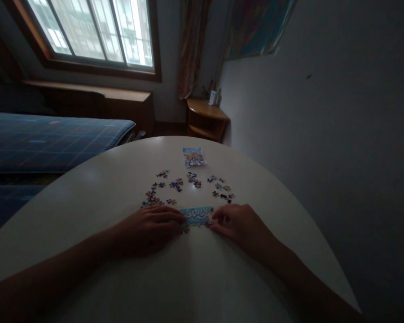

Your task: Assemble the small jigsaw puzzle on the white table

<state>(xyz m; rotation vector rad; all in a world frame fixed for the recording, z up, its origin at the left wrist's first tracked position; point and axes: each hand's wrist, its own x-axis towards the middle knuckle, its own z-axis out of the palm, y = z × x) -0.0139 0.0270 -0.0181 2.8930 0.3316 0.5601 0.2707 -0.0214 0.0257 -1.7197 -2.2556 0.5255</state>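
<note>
A partly assembled jigsaw puzzle [197,215], light blue with white lettering that reads like "BLUEY", lies flat on the white round table [195,278]. My left hand [151,228] rests palm down with its fingers stretched out, fingertips touching the puzzle's left edge. At the right edge is my right hand [240,224], its fingers bent and the thumb apart from the index finger. Whether a small piece lies under those fingertips is too dark to tell. A few puzzle pieces [185,229] sit along the near edge, beside the left fingertips.
Loose puzzle pieces [151,198] lie in small groups beyond my hands, with more pieces [223,196] to the right. Farther back is a printed packet [194,157]. A plaid mattress [54,141] stands left of the table, a wooden corner shelf [207,109] behind, a wall on the right.
</note>
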